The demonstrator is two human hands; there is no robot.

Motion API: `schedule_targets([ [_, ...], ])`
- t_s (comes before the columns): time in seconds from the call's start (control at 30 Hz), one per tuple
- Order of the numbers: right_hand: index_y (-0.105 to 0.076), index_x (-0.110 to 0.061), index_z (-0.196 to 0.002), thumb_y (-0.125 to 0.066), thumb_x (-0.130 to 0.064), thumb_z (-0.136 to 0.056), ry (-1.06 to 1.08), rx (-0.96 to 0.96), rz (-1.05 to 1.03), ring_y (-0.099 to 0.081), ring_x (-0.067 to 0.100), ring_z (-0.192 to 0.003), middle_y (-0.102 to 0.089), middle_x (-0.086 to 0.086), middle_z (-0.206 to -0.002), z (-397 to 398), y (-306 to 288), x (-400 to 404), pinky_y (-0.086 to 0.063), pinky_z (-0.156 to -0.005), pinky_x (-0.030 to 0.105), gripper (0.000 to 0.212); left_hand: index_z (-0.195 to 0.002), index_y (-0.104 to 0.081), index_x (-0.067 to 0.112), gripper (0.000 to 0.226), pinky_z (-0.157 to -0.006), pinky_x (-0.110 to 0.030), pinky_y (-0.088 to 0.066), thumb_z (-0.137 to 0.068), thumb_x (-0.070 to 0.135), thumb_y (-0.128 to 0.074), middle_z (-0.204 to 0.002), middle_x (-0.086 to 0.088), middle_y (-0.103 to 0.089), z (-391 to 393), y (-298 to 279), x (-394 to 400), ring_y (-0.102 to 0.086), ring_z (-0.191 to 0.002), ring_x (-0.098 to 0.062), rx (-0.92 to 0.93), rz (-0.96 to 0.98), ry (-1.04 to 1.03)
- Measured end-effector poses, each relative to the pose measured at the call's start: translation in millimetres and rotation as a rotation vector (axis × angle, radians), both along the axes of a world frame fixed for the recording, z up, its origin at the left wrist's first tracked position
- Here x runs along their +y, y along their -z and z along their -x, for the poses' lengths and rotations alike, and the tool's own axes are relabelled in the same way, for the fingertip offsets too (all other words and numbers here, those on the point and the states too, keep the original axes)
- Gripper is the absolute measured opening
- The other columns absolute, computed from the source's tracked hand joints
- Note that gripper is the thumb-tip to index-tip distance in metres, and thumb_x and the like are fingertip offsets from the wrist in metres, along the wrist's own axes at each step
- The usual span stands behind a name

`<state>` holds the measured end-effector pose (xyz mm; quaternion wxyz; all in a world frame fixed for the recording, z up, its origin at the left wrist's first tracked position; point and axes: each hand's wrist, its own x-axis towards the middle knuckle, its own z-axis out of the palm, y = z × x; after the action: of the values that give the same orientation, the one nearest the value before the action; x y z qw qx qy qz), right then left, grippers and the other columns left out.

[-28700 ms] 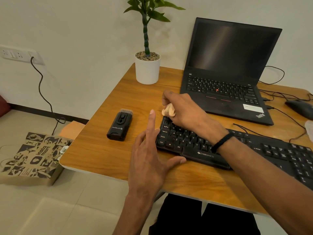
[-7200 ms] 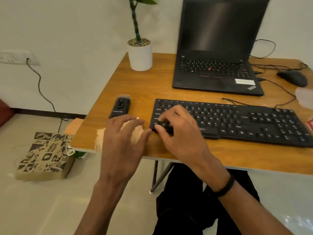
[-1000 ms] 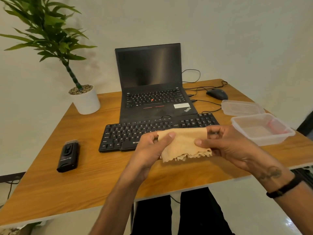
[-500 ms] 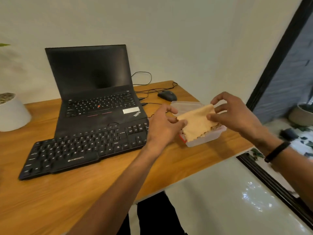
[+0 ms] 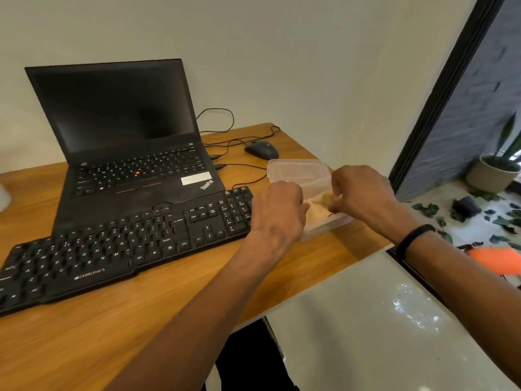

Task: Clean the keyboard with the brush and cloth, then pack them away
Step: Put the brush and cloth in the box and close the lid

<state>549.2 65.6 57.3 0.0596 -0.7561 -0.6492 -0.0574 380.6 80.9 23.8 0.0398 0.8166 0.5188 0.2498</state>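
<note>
The tan cloth [image 5: 320, 206] lies down inside a clear plastic box [image 5: 324, 228] at the right end of the wooden desk [image 5: 141, 320]. My left hand [image 5: 277, 214] and my right hand [image 5: 361, 194] both pinch the cloth, pressing it into the box. The black keyboard [image 5: 118, 249] stretches across the desk left of the box, its right end just under my left hand. The brush is out of view.
The box's clear lid [image 5: 297, 170] rests behind it, beside a black mouse [image 5: 260, 149] and cables. An open black laptop [image 5: 127, 142] stands behind the keyboard. The desk edge falls off to the right toward a glossy floor; a potted plant [image 5: 493, 173] stands beyond.
The cloth, held spread above the box half a second ago, is now lowered into it with both hands. My view has shifted slightly right and down.
</note>
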Motion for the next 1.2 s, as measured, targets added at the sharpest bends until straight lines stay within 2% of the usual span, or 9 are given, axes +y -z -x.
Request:
schedule_targets([
  [0.13,-0.066,-0.019,-0.104,-0.078,-0.023,-0.087,-0.029,-0.016,-0.083,-0.059,0.023,-0.088,-0.062,0.005,-0.104,8,-1,0,-0.057,-0.076,0.039,0.022,-0.114,-0.075,0.02,0.032,-0.085,-0.044,-0.057,-0.099,0.047,-0.065,-0.124,-0.005,-0.06,9,-2,-3,-0.066,-0.103,-0.029,-0.02,-0.052,0.038],
  [0.3,-0.072,-0.021,-0.116,-0.062,-0.019,-0.099,-0.098,0.111,-0.063,-0.066,0.024,-0.098,-0.071,0.006,-0.118,38,-3,1,-0.058,-0.081,0.038,0.02,-0.112,-0.074,0.025,0.03,-0.085,-0.042,-0.056,-0.098,0.05,-0.066,-0.119,0.001,-0.064,40,-9,-6,-0.066,-0.103,-0.023,-0.113,-0.068,0.009],
  [0.43,-0.075,-0.019,-0.109,-0.062,-0.019,-0.098,-0.223,0.134,-0.131,-0.066,0.023,-0.092,-0.074,0.005,-0.106,90,-17,1,-0.057,-0.077,0.037,0.017,-0.111,-0.074,0.028,0.027,-0.083,-0.045,-0.058,-0.097,0.049,-0.067,-0.113,0.002,-0.066,73,-14,-13,-0.068,-0.097,-0.024,-0.133,-0.05,-0.036],
  [0.57,-0.073,-0.02,-0.112,-0.065,-0.016,-0.094,-0.342,0.201,-0.141,-0.066,0.021,-0.097,-0.073,0.0,-0.108,162,-31,1,-0.056,-0.079,0.035,0.021,-0.112,-0.075,0.027,0.022,-0.079,-0.046,-0.06,-0.096,0.041,-0.067,-0.108,0.002,-0.068,129,-22,-25,-0.069,-0.094,-0.025,-0.14,-0.079,-0.113],
  [0.7,-0.072,-0.025,-0.096,-0.067,-0.014,-0.091,-0.489,0.251,-0.098,-0.065,0.018,-0.087,-0.07,-0.003,-0.095,234,-37,-1,-0.058,-0.075,0.039,0.013,-0.112,-0.072,0.025,0.019,-0.073,-0.042,-0.056,-0.097,0.033,-0.063,-0.1,0.002,-0.067,200,-23,-41,-0.068,-0.089,-0.028,-0.088,-0.104,-0.187],
  [0.83,-0.072,-0.027,-0.098,-0.068,-0.018,-0.087,-0.602,0.319,-0.021,-0.068,0.022,-0.091,-0.071,-0.001,-0.097,309,-30,-7,-0.06,-0.079,0.045,0.015,-0.112,-0.072,0.026,0.021,-0.075,-0.046,-0.058,-0.095,0.033,-0.061,-0.099,-0.001,-0.073,273,-18,-61,-0.07,-0.091,-0.029,-0.078,-0.083,-0.304],
  [1.0,-0.07,-0.024,-0.113,-0.058,-0.017,-0.086,-0.729,0.435,0.047,-0.068,0.028,-0.094,-0.071,0.009,-0.105,398,-17,-14,-0.06,-0.083,0.043,0.03,-0.109,-0.075,0.024,0.02,-0.067,-0.034,-0.048,-0.105,0.03,-0.056,-0.092,0.003,-0.074,359,-13,-89,-0.065,-0.081,-0.016,-0.114,-0.041,-0.506],
  [1.13,-0.063,-0.017,-0.118,-0.063,-0.023,-0.093,-0.781,0.548,0.084,-0.062,0.021,-0.102,-0.067,0.004,-0.103,460,-6,-31,-0.055,-0.085,0.035,0.026,-0.092,-0.071,0.008,0.031,-0.068,-0.048,-0.052,-0.107,0.023,-0.049,-0.082,-0.012,-0.072,438,-3,-106,-0.065,-0.077,-0.033,-0.203,-0.109,-0.777],
  [1.2,-0.06,-0.01,-0.109,-0.064,-0.025,-0.097,-0.779,0.588,0.124,-0.061,0.018,-0.091,-0.06,0.0,-0.094,481,1,-44,-0.054,-0.07,0.029,0.019,-0.083,-0.062,0.009,0.036,-0.074,-0.05,-0.053,-0.108,0.026,-0.043,-0.084,-0.017,-0.069,467,2,-111,-0.063,-0.079,-0.037,-0.169,-0.023,-0.889],
])
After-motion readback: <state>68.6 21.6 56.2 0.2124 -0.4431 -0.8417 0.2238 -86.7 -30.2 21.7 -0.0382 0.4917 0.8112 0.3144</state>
